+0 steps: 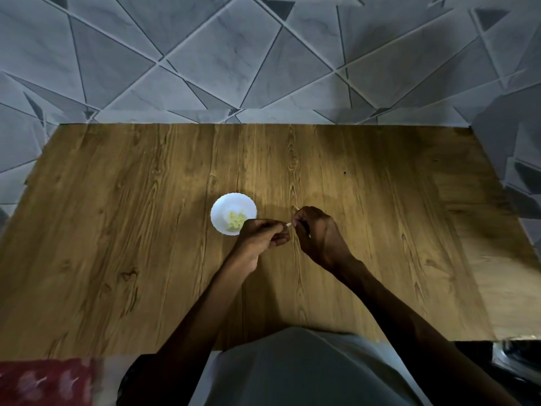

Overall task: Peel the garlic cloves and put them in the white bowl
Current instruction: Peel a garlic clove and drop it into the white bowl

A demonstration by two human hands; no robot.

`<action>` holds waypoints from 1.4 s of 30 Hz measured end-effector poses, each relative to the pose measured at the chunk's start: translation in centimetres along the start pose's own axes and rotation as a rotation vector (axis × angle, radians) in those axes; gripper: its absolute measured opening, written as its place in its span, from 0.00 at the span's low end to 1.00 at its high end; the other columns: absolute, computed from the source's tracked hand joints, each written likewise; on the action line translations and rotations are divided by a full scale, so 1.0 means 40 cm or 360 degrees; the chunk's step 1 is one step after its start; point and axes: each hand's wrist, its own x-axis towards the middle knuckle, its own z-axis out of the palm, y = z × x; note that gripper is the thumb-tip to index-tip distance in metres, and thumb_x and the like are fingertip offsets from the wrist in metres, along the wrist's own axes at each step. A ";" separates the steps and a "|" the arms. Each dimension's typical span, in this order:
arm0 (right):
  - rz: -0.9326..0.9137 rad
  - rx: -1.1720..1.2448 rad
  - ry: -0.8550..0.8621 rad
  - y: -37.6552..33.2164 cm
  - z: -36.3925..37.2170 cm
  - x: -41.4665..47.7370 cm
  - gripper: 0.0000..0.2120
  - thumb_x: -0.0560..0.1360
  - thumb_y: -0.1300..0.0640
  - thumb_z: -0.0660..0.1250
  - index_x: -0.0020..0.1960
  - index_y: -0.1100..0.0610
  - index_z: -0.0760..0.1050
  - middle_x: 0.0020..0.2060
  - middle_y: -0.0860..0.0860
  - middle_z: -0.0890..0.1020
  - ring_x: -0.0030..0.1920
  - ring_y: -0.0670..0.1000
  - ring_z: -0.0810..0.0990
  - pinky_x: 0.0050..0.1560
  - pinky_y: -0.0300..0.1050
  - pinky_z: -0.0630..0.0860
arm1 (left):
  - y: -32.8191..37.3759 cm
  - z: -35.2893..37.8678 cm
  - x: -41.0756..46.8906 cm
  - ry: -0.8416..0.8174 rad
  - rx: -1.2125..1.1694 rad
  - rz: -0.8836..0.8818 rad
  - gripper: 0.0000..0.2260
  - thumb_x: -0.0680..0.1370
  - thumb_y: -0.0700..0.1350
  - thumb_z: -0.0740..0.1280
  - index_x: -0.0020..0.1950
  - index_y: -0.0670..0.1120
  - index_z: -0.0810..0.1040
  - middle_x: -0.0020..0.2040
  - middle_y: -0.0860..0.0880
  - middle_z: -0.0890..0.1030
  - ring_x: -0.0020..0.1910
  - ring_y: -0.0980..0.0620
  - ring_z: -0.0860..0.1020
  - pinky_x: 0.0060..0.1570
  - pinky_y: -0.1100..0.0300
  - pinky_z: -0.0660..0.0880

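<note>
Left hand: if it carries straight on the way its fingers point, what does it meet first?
The right hand, which pinches a peel sliver. The left hand pinches a pale clove, fingers aimed at the right fingertips, nearly touching; the bowl lies off that line. Depth is unsure.

A plain pale grey shirt (292,370) covers the torso. 2 forearms (199,312) are bare down to the left grip (263,235) and right grip (316,232).

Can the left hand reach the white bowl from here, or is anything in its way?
Probably yes. The left hand is right at the near rim of the white bowl, nothing between them, though it pinches a garlic clove together with the right hand.
</note>
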 end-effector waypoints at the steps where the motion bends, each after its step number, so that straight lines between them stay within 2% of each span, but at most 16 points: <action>1: -0.0014 0.0007 0.0002 -0.002 0.001 -0.002 0.04 0.80 0.61 0.62 0.47 0.57 0.74 0.39 0.49 0.76 0.37 0.46 0.73 0.35 0.32 0.67 | -0.001 0.000 0.002 0.0023 0.0030 0.0004 0.05 0.77 0.35 0.68 0.45 0.39 0.83 0.39 0.43 0.85 0.39 0.50 0.84 0.41 0.61 0.81; 5: -0.0053 0.0045 0.0007 -0.005 0.000 0.000 0.06 0.80 0.60 0.63 0.48 0.57 0.78 0.40 0.49 0.79 0.39 0.46 0.77 0.38 0.37 0.73 | -0.003 0.002 0.003 0.0106 0.0144 0.0051 0.05 0.77 0.37 0.68 0.46 0.39 0.84 0.39 0.43 0.85 0.38 0.51 0.84 0.42 0.61 0.81; 11: -0.0060 -0.0019 0.0073 -0.018 0.001 0.001 0.05 0.79 0.62 0.64 0.46 0.58 0.78 0.37 0.49 0.79 0.35 0.45 0.76 0.35 0.36 0.72 | 0.006 0.014 0.001 0.0114 0.0225 0.0118 0.06 0.77 0.34 0.67 0.46 0.34 0.83 0.36 0.44 0.83 0.35 0.51 0.83 0.40 0.62 0.81; 17: 0.0050 0.0243 0.0094 -0.006 -0.002 0.005 0.04 0.75 0.66 0.69 0.44 0.58 0.79 0.36 0.48 0.82 0.35 0.44 0.80 0.34 0.34 0.76 | 0.015 0.008 -0.001 0.0037 0.0184 0.0035 0.06 0.76 0.36 0.68 0.42 0.41 0.84 0.36 0.46 0.85 0.37 0.51 0.84 0.44 0.61 0.81; 19: 0.0154 0.0346 0.0083 -0.005 0.000 0.007 0.04 0.75 0.65 0.70 0.44 0.57 0.80 0.35 0.48 0.82 0.34 0.45 0.81 0.34 0.36 0.78 | 0.017 0.010 -0.001 0.0013 0.0124 0.0014 0.07 0.77 0.35 0.67 0.41 0.41 0.83 0.35 0.46 0.84 0.36 0.52 0.84 0.44 0.61 0.81; 23: 0.0601 0.0777 0.0023 -0.011 -0.003 0.010 0.03 0.77 0.65 0.68 0.46 0.61 0.81 0.35 0.54 0.84 0.34 0.51 0.84 0.36 0.43 0.82 | 0.020 0.011 -0.001 -0.0023 0.0053 -0.0026 0.06 0.77 0.35 0.67 0.43 0.39 0.83 0.34 0.46 0.84 0.34 0.53 0.82 0.40 0.63 0.80; 28: 0.0959 0.1157 -0.0081 -0.010 -0.010 0.008 0.05 0.78 0.62 0.68 0.47 0.61 0.82 0.38 0.56 0.84 0.37 0.51 0.82 0.40 0.44 0.81 | 0.011 0.008 0.001 -0.0092 0.0113 0.0047 0.05 0.78 0.36 0.67 0.44 0.40 0.82 0.34 0.47 0.82 0.32 0.54 0.80 0.37 0.65 0.78; 34: 0.1079 0.1538 -0.0252 -0.001 -0.020 0.004 0.07 0.79 0.64 0.63 0.47 0.63 0.80 0.36 0.54 0.80 0.36 0.48 0.78 0.39 0.42 0.76 | -0.002 0.000 0.006 -0.0216 0.0147 0.0106 0.04 0.79 0.38 0.67 0.48 0.39 0.81 0.36 0.47 0.83 0.35 0.53 0.80 0.39 0.64 0.78; 38: 0.1138 0.1460 -0.0165 0.029 -0.006 0.006 0.06 0.78 0.62 0.65 0.46 0.63 0.80 0.35 0.54 0.80 0.35 0.48 0.78 0.38 0.41 0.76 | -0.030 -0.014 0.017 -0.0135 0.0770 0.0322 0.05 0.78 0.41 0.67 0.47 0.40 0.81 0.36 0.47 0.82 0.34 0.54 0.78 0.38 0.64 0.75; 39: 0.1119 0.1313 -0.0095 0.042 0.005 0.005 0.06 0.78 0.62 0.67 0.45 0.63 0.81 0.34 0.54 0.80 0.33 0.48 0.78 0.36 0.41 0.77 | -0.044 -0.020 0.020 -0.0106 0.0965 0.0381 0.05 0.78 0.42 0.67 0.47 0.41 0.81 0.36 0.47 0.82 0.34 0.55 0.78 0.38 0.66 0.73; 42: 0.0838 0.0468 -0.0041 0.089 0.050 0.009 0.05 0.77 0.62 0.68 0.45 0.60 0.83 0.36 0.51 0.83 0.33 0.46 0.80 0.36 0.36 0.78 | -0.095 -0.043 0.030 0.0021 0.1517 0.0509 0.06 0.78 0.44 0.68 0.49 0.42 0.80 0.42 0.47 0.82 0.39 0.56 0.78 0.35 0.72 0.66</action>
